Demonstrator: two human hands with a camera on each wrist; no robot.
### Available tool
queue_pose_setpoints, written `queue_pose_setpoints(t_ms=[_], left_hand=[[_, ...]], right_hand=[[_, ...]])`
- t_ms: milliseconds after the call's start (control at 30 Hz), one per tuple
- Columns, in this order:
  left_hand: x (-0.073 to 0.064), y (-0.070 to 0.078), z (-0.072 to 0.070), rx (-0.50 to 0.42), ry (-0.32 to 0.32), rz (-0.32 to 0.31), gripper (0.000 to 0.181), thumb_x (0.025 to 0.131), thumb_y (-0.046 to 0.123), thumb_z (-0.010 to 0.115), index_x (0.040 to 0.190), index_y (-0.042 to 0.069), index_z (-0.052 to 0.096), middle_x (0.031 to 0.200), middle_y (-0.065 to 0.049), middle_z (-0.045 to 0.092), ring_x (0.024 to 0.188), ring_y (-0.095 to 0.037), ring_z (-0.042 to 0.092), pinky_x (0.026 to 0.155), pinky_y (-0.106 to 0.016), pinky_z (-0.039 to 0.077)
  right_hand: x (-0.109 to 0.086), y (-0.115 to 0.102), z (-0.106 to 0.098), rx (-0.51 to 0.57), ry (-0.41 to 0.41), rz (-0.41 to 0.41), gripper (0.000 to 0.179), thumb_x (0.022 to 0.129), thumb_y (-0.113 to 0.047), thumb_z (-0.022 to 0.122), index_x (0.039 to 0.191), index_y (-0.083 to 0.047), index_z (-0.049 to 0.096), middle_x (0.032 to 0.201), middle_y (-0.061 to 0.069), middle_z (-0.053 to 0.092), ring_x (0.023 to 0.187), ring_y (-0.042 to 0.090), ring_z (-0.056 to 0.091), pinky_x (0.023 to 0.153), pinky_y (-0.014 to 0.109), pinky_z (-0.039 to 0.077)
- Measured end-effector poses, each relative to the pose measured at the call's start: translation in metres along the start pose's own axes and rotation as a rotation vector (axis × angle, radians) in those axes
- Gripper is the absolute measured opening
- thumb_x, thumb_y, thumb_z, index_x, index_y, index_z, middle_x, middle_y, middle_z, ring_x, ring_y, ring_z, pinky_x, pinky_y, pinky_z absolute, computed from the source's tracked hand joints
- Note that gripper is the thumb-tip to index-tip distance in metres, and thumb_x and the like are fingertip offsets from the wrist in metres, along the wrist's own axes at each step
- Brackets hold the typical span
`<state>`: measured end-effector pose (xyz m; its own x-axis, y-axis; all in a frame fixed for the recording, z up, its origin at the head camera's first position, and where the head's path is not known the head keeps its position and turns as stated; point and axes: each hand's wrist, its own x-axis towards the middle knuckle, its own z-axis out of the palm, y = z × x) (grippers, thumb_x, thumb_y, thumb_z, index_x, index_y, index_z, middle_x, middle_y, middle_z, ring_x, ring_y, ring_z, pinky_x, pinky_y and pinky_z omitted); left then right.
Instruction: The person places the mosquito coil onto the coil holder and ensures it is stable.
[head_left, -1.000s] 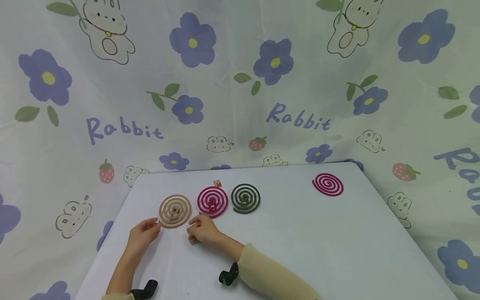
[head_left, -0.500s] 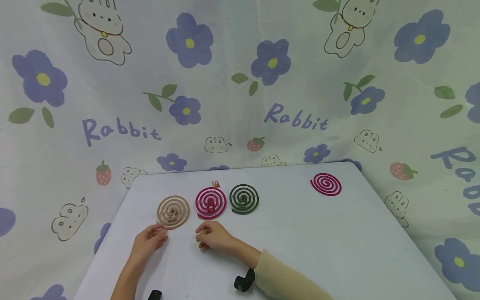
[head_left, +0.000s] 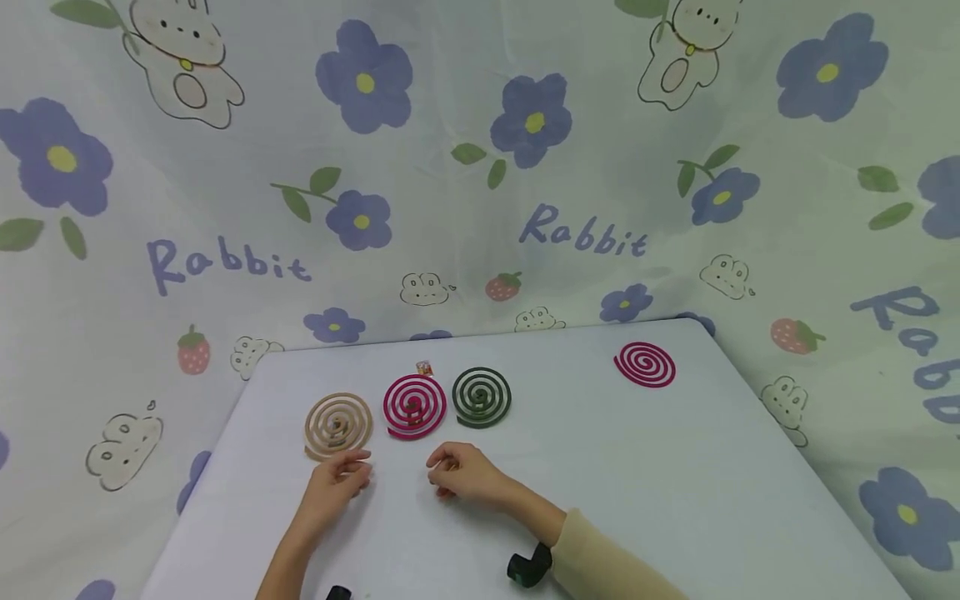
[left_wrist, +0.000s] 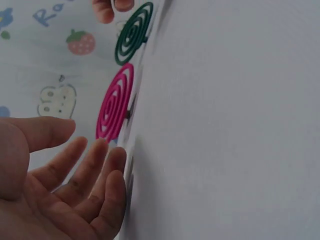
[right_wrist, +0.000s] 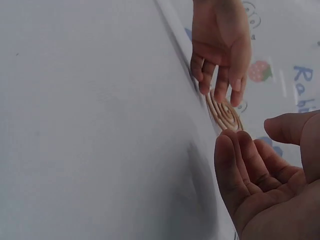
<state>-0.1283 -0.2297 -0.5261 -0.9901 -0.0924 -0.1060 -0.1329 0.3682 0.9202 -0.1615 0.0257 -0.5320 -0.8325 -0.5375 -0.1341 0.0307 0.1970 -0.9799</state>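
Three mosquito coils are propped on small stands at the left of the white table: a tan coil, a magenta coil and a dark green coil. My left hand holds nothing; its loosely bent fingers overlap the tan coil's lower edge in the head view. Below the gap between magenta and green hovers my right hand, also with nothing in it, fingers softly bent. The right wrist view shows thumb and fingers apart, with the left hand and the tan coil beyond.
A second magenta coil lies flat at the table's far right. Behind the magenta coil sits a small printed packet. A curtain with rabbits and flowers hangs behind the table. Black wrist devices are on both arms.
Both hands have drawn back from the tan coil and shifted right, the right hand farther. The coils keep their places on the table; the head view has turned slightly.
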Motion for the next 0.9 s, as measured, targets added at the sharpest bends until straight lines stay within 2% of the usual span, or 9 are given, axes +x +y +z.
queue_pose_setpoints(t_ms=[167, 400, 700, 900], left_hand=[[0.006, 0.002, 0.014, -0.021, -0.043, 0.021, 0.029, 0.093, 0.007, 0.065, 0.118, -0.006, 0.061, 0.094, -0.015, 0.063, 0.08, -0.023, 0.065, 0.066, -0.028, 0.052], [0.02, 0.004, 0.035, -0.026, -0.085, 0.092, 0.024, 0.09, 0.003, 0.066, 0.113, -0.005, 0.064, 0.086, -0.013, 0.063, 0.073, -0.024, 0.065, 0.062, -0.027, 0.051], [0.024, 0.02, 0.056, 0.025, -0.143, 0.103, 0.022, 0.091, 0.005, 0.066, 0.112, -0.003, 0.064, 0.087, -0.01, 0.063, 0.071, -0.023, 0.063, 0.058, -0.028, 0.049], [0.029, 0.025, 0.069, 0.017, -0.213, 0.184, 0.025, 0.091, 0.005, 0.067, 0.114, -0.005, 0.064, 0.09, -0.012, 0.065, 0.074, -0.027, 0.065, 0.059, -0.026, 0.048]], right_hand=[[-0.012, 0.009, -0.018, -0.006, 0.029, 0.021, 0.017, 0.091, -0.013, 0.064, 0.106, -0.003, 0.063, 0.08, 0.01, 0.065, 0.069, 0.021, 0.065, 0.061, 0.034, 0.055], [-0.029, 0.016, -0.049, -0.002, 0.078, 0.03, 0.019, 0.093, -0.012, 0.064, 0.108, -0.001, 0.062, 0.083, 0.014, 0.065, 0.072, 0.025, 0.065, 0.064, 0.037, 0.054], [-0.052, 0.021, -0.093, 0.015, 0.15, 0.033, 0.028, 0.093, -0.014, 0.064, 0.113, 0.005, 0.059, 0.089, 0.018, 0.064, 0.074, 0.026, 0.064, 0.067, 0.037, 0.055], [-0.063, 0.031, -0.118, 0.026, 0.222, 0.03, 0.03, 0.094, -0.015, 0.064, 0.115, 0.006, 0.058, 0.092, 0.018, 0.065, 0.074, 0.027, 0.064, 0.068, 0.038, 0.056]])
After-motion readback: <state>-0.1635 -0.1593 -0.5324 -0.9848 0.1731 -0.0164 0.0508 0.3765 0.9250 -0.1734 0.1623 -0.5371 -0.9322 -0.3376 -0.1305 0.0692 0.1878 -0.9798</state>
